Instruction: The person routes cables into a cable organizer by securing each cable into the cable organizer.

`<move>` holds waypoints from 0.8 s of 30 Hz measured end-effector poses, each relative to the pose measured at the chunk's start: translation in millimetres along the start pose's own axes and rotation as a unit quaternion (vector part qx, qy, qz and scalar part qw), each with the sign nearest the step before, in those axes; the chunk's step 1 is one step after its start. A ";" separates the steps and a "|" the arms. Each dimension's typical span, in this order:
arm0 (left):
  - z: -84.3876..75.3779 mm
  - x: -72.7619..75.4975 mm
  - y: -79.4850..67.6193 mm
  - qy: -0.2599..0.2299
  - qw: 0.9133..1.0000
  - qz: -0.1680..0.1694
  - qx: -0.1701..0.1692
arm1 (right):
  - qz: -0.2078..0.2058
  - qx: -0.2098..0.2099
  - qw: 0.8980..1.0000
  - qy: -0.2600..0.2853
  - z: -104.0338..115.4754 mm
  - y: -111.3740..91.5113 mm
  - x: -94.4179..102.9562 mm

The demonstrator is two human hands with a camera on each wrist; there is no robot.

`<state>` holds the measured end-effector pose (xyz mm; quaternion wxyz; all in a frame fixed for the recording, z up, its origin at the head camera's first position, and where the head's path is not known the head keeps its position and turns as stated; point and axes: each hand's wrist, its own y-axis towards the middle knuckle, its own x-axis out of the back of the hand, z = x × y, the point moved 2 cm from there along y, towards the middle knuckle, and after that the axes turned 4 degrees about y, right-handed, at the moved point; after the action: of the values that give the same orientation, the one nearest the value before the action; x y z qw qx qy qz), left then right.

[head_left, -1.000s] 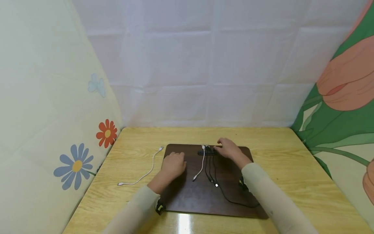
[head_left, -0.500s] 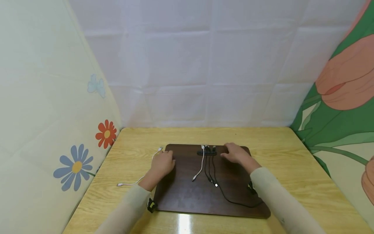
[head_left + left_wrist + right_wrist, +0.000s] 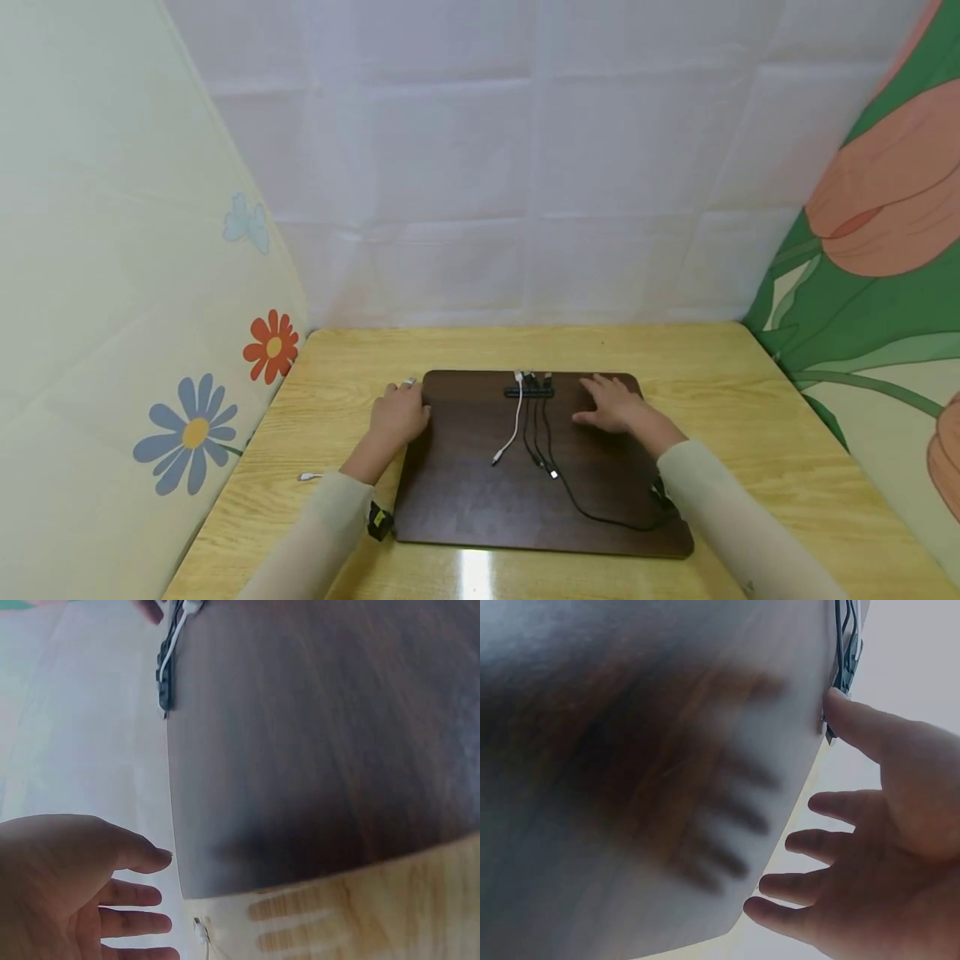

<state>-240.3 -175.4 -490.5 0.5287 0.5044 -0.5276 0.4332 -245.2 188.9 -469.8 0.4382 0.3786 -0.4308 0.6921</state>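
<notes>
My left hand (image 3: 399, 414) hovers beside the upper left of a dark brown board (image 3: 472, 500), above a loose white charging cable (image 3: 309, 477) that it mostly hides. In the left wrist view its fingers are extended and hold nothing. On the other side, my right hand (image 3: 613, 406) is spread over the board's upper right, also holding nothing; whether it touches the board is unclear. Between the hands, a black cable holder (image 3: 513, 392) sits near the board's far edge. A short white cable (image 3: 516, 425) and several black cables (image 3: 592, 512) run through it.
The board lies on a light wood-grain table (image 3: 750, 500). A white cloth backdrop (image 3: 450, 167) stands behind it. Floral-printed cloths flank the table at left (image 3: 150, 333) and right (image 3: 862, 350).
My left hand has moved left from over the board to its left edge, covering most of the loose white cable. My right hand has left the cable holder, moving right, and its fingers have spread.
</notes>
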 end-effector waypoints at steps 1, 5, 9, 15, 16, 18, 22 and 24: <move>1.6 -0.5 0.6 -0.004 1.000 0.004 0.004 | 0.005 0.002 1.000 -0.003 -0.9 -1.2 -0.6; 8.8 -2.9 3.0 -0.015 1.000 0.018 0.017 | 0.029 0.013 0.999 -0.022 -5.5 -4.9 -4.5; 17.1 -4.2 5.2 -0.026 0.999 0.025 0.032 | 0.044 0.021 0.998 -0.035 -7.8 -6.9 -7.1; 28.5 -5.1 6.4 -0.054 0.997 0.026 0.056 | 0.058 0.017 0.998 -0.030 -7.5 -8.7 -7.9; 30.0 -5.4 6.3 -0.057 0.996 0.028 0.059 | 0.059 0.016 0.998 -0.031 -7.4 -8.9 -8.1; 32.6 -6.0 5.9 -0.057 0.996 0.033 0.064 | 0.062 0.015 0.997 -0.034 -7.0 -9.3 -8.2; 37.0 -6.0 4.9 -0.054 0.995 0.035 0.071 | 0.065 0.013 0.997 -0.040 -5.4 -10.1 -8.3; 38.8 -6.0 4.3 -0.056 0.995 0.036 0.073 | 0.067 0.011 0.997 -0.041 -5.0 -10.4 -8.1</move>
<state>-249.6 -212.9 -498.7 0.4439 0.5463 -0.5411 0.4601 -233.6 193.7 -476.1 0.3687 0.3815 -0.4653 0.7085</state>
